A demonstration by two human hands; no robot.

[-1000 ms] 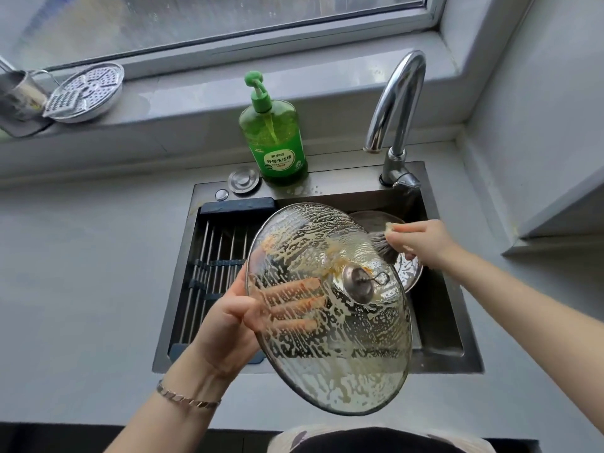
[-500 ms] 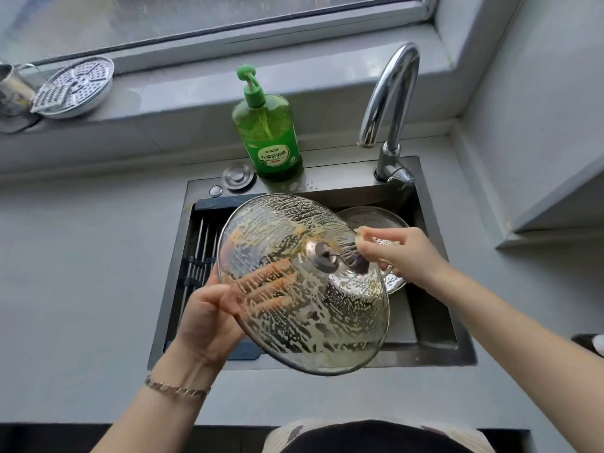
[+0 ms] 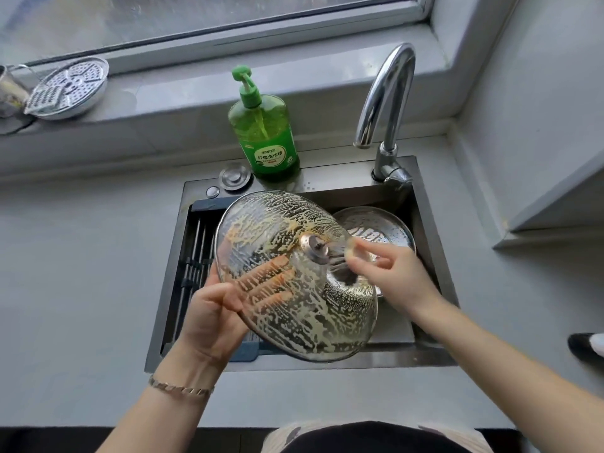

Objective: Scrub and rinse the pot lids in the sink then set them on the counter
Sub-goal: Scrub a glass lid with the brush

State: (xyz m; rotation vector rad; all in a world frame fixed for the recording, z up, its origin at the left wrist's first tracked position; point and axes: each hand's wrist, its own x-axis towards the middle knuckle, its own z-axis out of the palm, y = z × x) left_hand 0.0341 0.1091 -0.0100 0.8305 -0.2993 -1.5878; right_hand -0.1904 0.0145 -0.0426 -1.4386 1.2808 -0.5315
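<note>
Nearest you, a bracelet (image 3: 179,389) circles your left wrist, above the grey counter (image 3: 81,289).

Left hand (image 3: 212,308) – it grips the glass lid (image 3: 294,289) at its lower-left rim, with the thumb hooked over the near face and the fingers (image 3: 268,282) spread flat behind the glass, showing through it. You hold the lid tilted over the sink (image 3: 327,362), clear of the basin. It is streaked all over with yellowish suds, and its metal knob (image 3: 315,248) sits near centre.

Right hand (image 3: 392,276) – it is at the lid's right edge, just beside the knob. The fingers are curled in a narrow pinch on a dark scrubber (image 3: 341,271). That spot is motion-blurred, so you cannot tell exactly where the scrubber meets the glass.

Inside the sink, a slatted drain rack (image 3: 196,256) covers the left part. A second lid (image 3: 376,223), also sudsy, lies in the right part and is partly hidden behind the glass one.

On the sink's back ledge there is a round metal cap (image 3: 235,176), with a small button (image 3: 212,192) beside it. A green soap bottle (image 3: 264,135) with a pump top stands just right of the cap. A chrome faucet (image 3: 385,103) arches at the right corner.

Farthest away, on the window sill (image 3: 196,89), a perforated metal plate (image 3: 68,88) leans at the far left, and a metal cup (image 3: 9,89) is cut off by the frame edge.
</note>
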